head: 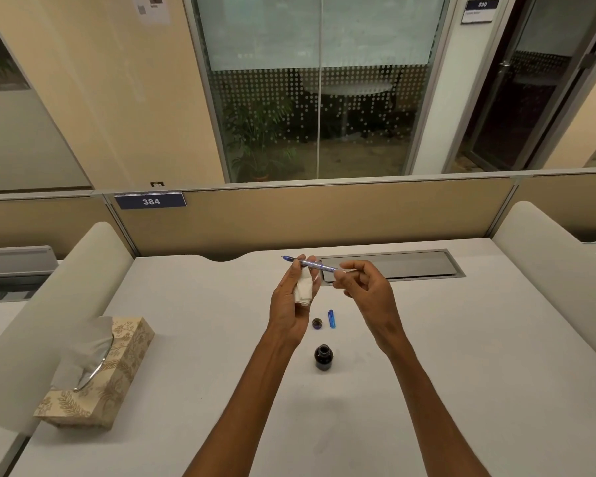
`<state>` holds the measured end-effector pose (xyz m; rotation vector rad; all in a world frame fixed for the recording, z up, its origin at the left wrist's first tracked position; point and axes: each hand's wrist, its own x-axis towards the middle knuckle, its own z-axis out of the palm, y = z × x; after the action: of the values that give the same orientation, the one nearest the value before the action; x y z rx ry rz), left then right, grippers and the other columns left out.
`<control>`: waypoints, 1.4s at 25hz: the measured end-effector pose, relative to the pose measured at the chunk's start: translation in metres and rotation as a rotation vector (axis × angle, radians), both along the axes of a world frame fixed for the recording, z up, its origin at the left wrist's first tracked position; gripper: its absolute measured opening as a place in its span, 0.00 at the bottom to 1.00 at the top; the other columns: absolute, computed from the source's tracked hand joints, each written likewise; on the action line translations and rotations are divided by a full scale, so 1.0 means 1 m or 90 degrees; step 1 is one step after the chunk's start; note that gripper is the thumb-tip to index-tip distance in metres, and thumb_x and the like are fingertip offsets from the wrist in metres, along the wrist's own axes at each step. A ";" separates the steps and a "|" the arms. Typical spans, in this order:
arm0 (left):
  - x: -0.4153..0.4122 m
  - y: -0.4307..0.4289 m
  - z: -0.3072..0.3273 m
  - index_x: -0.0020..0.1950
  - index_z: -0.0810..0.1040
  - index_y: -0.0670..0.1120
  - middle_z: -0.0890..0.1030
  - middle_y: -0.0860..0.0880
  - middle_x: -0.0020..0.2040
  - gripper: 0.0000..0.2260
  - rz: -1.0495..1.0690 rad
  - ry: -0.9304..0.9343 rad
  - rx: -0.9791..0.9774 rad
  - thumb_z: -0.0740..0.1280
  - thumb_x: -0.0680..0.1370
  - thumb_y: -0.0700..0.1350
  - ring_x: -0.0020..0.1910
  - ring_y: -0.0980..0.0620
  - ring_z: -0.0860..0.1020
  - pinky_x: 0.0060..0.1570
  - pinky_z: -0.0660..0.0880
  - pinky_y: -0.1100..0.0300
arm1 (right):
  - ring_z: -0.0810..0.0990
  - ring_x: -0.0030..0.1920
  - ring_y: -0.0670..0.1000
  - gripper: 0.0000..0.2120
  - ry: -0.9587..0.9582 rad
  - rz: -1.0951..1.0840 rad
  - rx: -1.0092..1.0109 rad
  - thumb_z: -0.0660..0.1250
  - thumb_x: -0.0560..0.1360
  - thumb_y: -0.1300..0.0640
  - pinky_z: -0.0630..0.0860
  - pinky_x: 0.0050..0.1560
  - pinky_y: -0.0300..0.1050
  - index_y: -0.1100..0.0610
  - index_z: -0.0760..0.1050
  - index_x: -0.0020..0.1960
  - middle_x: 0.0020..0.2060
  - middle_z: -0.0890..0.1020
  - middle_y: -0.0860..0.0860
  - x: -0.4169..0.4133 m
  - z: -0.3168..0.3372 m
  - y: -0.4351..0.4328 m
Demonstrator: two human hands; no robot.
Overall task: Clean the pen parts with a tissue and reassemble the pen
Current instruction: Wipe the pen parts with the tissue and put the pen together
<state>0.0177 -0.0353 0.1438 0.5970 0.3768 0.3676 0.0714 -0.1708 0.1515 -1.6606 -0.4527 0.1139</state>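
Note:
A slim blue pen body [313, 265] is held level above the white desk, tip pointing left. My left hand [291, 299] pinches its front part and also keeps a folded white tissue [304, 290] against the palm. My right hand [365, 287] grips the pen's rear end with thumb and fingertips. On the desk below lie a blue pen cap [331, 319] and a small dark bottle cap [317, 323]. An open dark ink bottle [323, 357] stands nearer to me.
A patterned beige tissue box [97, 373] sits at the left on the desk [461, 356]. A grey cable hatch [410, 265] is set in the desk behind my hands. Padded dividers flank both sides; a partition panel with a "384" plate [151, 201] stands at the back.

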 end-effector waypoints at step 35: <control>-0.009 0.003 -0.078 0.65 0.78 0.38 0.82 0.43 0.60 0.15 -0.010 0.212 0.153 0.67 0.80 0.44 0.59 0.42 0.81 0.42 0.82 0.59 | 0.82 0.36 0.51 0.02 0.082 -0.095 -0.330 0.71 0.73 0.56 0.78 0.38 0.43 0.54 0.82 0.44 0.35 0.84 0.49 0.012 -0.108 -0.016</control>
<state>0.0082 -0.0322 0.0657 0.8995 0.6529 0.2996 0.0835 -0.1866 0.0437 -2.1732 -0.2063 0.2402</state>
